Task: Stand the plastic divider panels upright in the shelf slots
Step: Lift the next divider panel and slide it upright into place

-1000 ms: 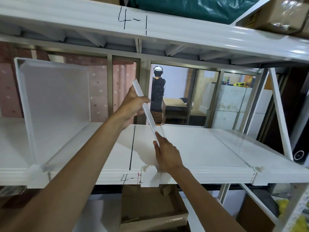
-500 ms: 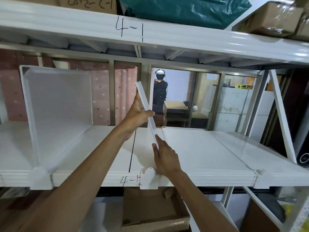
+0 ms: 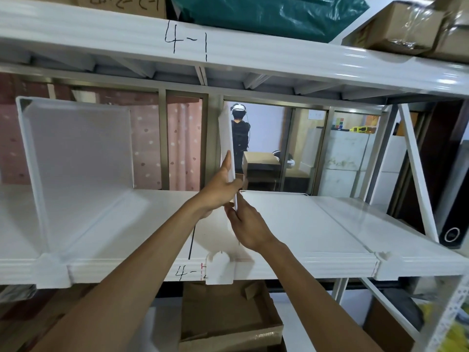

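A white plastic divider panel (image 3: 225,133) stands nearly upright, edge-on to me, over the middle of the white shelf (image 3: 304,224). My left hand (image 3: 221,185) grips its edge from the left at mid height. My right hand (image 3: 247,226) holds its lower part from the right, just behind the white front clip (image 3: 219,269) on the shelf lip. A second divider panel (image 3: 76,168) stands upright at the left, seated in its own front clip (image 3: 52,271). Another clip (image 3: 383,256) sits on the lip at the right.
The upper shelf beam (image 3: 228,47) marked "4-1" runs close overhead, with a green bag (image 3: 266,13) and cardboard boxes (image 3: 406,24) on it. An open cardboard box (image 3: 228,316) lies below the shelf. A person (image 3: 239,133) stands behind the glass beyond the rack.
The middle panel has swung from a rightward lean to almost vertical. My left hand slid down its edge and my right hand moved up against its lower part.
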